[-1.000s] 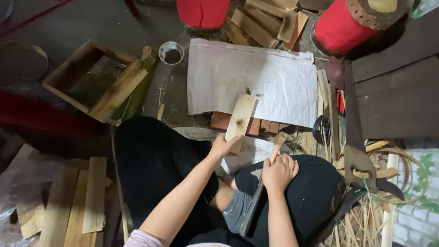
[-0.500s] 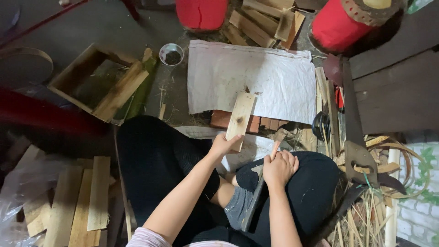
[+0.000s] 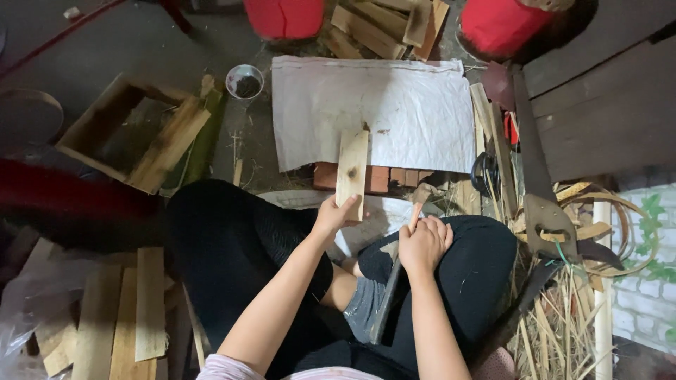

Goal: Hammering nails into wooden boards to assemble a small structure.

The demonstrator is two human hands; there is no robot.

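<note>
Since one second ago, almost nothing has moved: only the right hand (image 3: 424,243) has shifted a little on the knee, and the plank (image 3: 351,174) stays raised in the same place. It is a flat, pale, rough piece of wood with a dark knot, long and narrow. The left hand (image 3: 332,213) is closed around its lower end and holds it nearly upright over red bricks (image 3: 380,179) and the edge of a white woven sack (image 3: 373,112) spread on the floor. The right hand is closed on a tool with a long dark blade (image 3: 384,302) that lies along the leg in black trousers. To the right lie a rusty saw (image 3: 539,190), curved bamboo strips (image 3: 620,225) and dry straw. To the left stand an open wooden box (image 3: 127,134) and a small round cup (image 3: 244,79); more flat planks (image 3: 134,309) are stacked at lower left.
</note>
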